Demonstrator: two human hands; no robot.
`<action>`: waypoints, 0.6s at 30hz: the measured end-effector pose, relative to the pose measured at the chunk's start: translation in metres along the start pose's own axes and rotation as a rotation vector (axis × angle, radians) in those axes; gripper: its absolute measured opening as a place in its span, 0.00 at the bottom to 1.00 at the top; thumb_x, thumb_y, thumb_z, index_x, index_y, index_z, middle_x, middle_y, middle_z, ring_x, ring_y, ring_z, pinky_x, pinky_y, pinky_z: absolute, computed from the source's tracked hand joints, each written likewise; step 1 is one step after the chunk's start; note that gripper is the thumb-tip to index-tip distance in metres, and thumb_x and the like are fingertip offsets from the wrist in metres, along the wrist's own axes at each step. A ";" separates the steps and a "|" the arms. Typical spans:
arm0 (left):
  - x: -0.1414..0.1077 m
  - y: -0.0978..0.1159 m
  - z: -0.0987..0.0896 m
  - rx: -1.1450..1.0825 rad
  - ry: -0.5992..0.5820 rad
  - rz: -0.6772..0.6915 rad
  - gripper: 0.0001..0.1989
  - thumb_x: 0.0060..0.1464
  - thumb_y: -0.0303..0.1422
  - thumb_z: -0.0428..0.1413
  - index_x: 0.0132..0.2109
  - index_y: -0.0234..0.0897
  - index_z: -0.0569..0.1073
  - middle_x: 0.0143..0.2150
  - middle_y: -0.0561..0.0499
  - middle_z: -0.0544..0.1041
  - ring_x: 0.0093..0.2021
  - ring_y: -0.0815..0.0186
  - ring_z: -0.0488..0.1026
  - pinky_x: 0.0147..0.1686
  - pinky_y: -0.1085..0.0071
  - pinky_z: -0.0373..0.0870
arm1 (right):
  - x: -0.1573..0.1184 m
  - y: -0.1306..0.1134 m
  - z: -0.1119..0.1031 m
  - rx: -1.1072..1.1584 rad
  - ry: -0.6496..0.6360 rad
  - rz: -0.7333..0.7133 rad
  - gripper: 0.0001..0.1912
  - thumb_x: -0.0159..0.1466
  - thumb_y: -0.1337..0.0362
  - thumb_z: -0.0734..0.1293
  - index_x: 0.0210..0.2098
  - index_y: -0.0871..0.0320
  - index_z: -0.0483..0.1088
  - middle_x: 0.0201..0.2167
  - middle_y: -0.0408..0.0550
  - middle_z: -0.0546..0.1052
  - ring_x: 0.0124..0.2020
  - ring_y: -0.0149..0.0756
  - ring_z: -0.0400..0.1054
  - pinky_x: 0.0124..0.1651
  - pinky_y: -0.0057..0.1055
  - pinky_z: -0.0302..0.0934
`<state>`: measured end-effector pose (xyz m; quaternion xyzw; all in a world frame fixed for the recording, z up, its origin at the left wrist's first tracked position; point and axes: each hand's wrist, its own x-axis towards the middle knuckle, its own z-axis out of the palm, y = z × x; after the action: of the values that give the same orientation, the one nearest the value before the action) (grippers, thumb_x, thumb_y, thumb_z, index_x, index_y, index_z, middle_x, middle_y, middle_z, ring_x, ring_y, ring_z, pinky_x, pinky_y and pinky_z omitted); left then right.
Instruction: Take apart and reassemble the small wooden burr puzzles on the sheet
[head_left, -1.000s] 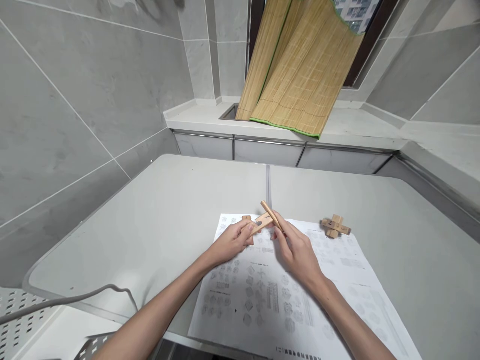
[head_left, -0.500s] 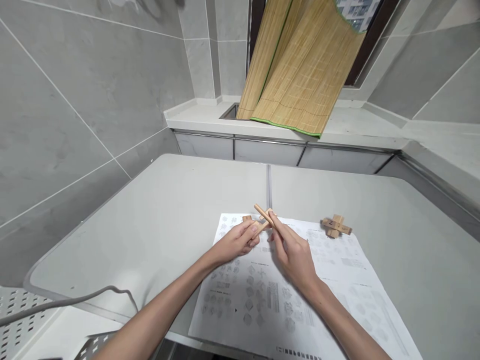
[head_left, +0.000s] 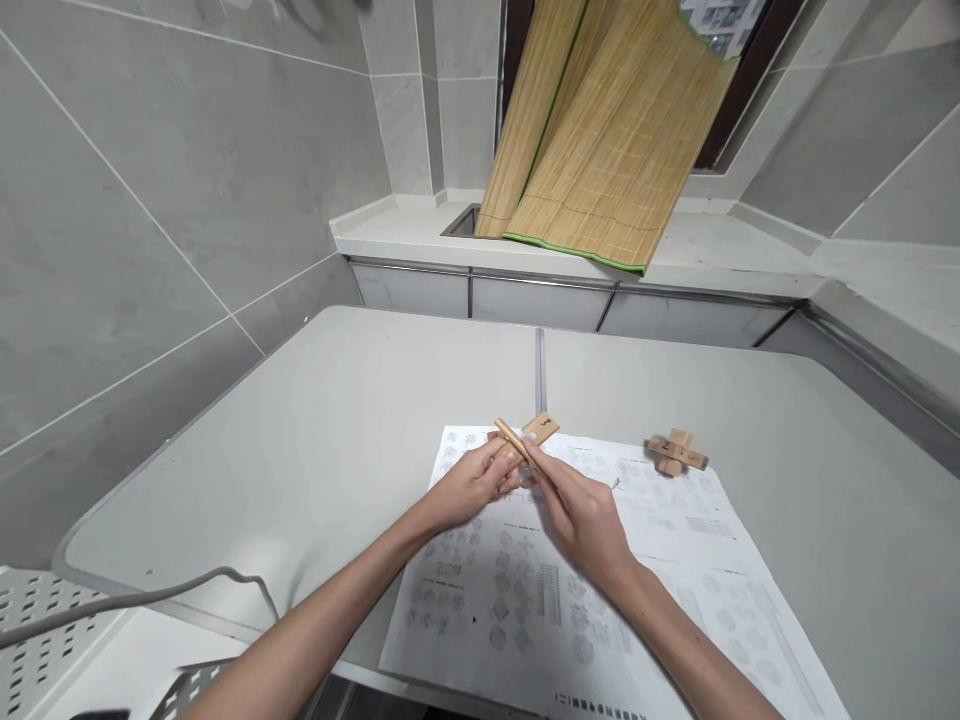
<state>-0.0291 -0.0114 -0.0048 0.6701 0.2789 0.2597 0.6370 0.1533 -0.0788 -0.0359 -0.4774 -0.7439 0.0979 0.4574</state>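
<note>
Over the far edge of a printed sheet (head_left: 525, 600), my two hands meet around wooden puzzle pieces. My left hand (head_left: 480, 482) is closed on a flat wooden puzzle piece (head_left: 543, 428) with a dark mark near its far end. In my right hand (head_left: 589, 505), the fingers pinch a slim wooden stick (head_left: 508, 436), laid slantwise across the flat piece. My fingers hide where the two pieces touch. To the right, an assembled wooden puzzle (head_left: 676, 453) of crossed, marked pieces rests by the sheet's far right edge.
A pale table (head_left: 300, 430) with a seam down its middle carries the sheet. A grey cable (head_left: 187, 582) runs over a white perforated surface (head_left: 37, 640) at lower left. Beyond the table, a bamboo blind (head_left: 600, 150) hangs over a white ledge (head_left: 397, 232).
The flat piece has turned so its marked face shows beyond my fingers. The stick and my right hand have shifted slightly left and down.
</note>
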 end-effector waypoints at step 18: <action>-0.001 0.003 -0.007 0.143 0.007 0.032 0.22 0.73 0.49 0.44 0.39 0.37 0.68 0.30 0.53 0.71 0.29 0.68 0.64 0.34 0.70 0.62 | 0.002 -0.001 -0.003 0.078 -0.010 -0.009 0.24 0.77 0.68 0.58 0.69 0.50 0.67 0.51 0.52 0.83 0.47 0.40 0.81 0.48 0.37 0.77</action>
<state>-0.0346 -0.0079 -0.0014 0.7175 0.2880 0.2516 0.5822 0.1548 -0.0779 -0.0326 -0.4554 -0.7440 0.1272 0.4721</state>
